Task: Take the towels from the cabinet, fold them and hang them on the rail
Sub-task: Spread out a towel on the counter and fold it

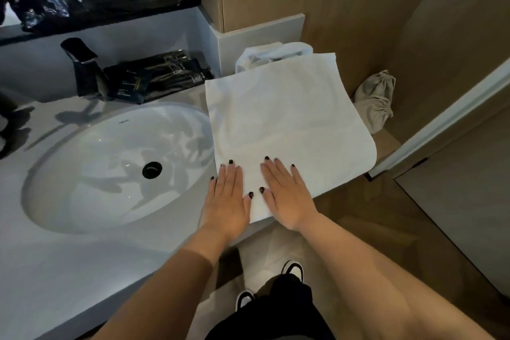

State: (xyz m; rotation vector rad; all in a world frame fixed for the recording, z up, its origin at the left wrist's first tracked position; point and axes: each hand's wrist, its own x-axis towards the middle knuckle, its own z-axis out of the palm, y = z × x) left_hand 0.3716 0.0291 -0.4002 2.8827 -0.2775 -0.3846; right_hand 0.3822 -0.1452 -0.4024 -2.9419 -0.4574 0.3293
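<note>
While both palms lie flat, the entries below run from the person outward, each placed against the sink (82, 201).

Left hand (226, 196): just right of the sink's rim, fingers straight and spread, pressing the near left corner of the towel; it grips nothing.

Right hand (287, 196): further right of the sink, beside the left hand with a narrow strip of cloth between the thumbs; fingers straight, palm down on the towel, nothing held.

Towel (289, 113): white, folded at least once by the look of its rounded right edge, lying flat on the counter (69, 270) right of the sink; its right side overhangs the counter's end.

Step in hand: judged to be smoothing the fold before the next one. To do it well, sweep the palms outward from the middle toward the far edge, keep the corners aligned, and draw the overhanging side back onto the counter so the cloth does not slip off.

Second towel (273, 54): white, crumpled, beyond the flat one, behind and right of the sink; apparently not yet folded.

Grey pouch (375, 99): drawstring bag, far right of the sink, on a lower wooden ledge.

Dark packets (160, 77): behind the sink, against the wall.

Tap (82, 66): black, directly behind the sink.

Rail: not in view.
</note>
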